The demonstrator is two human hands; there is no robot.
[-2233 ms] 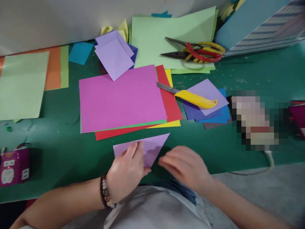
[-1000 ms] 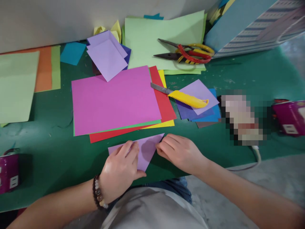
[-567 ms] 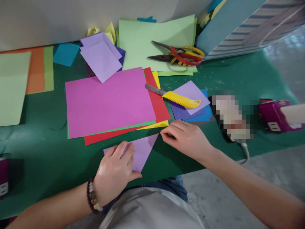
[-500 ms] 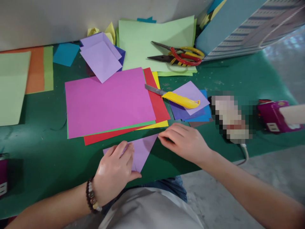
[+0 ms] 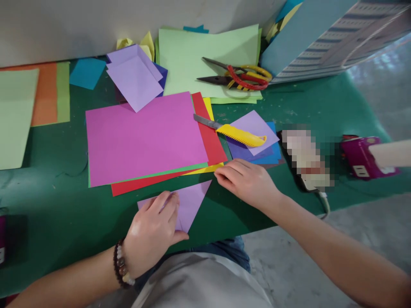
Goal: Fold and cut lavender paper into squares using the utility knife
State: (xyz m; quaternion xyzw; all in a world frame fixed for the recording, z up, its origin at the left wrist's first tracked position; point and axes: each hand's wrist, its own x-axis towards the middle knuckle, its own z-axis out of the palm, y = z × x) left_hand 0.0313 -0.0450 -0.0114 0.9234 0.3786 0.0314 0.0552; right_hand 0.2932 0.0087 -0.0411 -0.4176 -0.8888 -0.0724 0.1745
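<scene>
A light purple sheet of paper [image 5: 192,201] lies folded into a triangle-like shape near the table's front edge. My left hand [image 5: 154,229] rests over its left part, fingers laid on the paper and thumb spread out toward the lower tip. A short crease or slit shows beside that thumb. The paper's left portion is hidden under the hand. Just beyond the sheet's right corner is my right hand [image 5: 247,182], its fingers drawn together, a small gap from the corner, with nothing visible in them.
Behind the hands lies a stack topped by a magenta sheet [image 5: 144,141]. A yellow cutter knife [image 5: 240,134] rests across it and small purple squares [image 5: 255,117]. Scissors [image 5: 247,77] lie on pale green paper [image 5: 180,60]. A phone [image 5: 306,158] with a cable is at right.
My right hand has moved slightly up and away from the paper's right corner, which its fingertips touched before. My left hand stays on the paper. The whole view has shifted slightly.
</scene>
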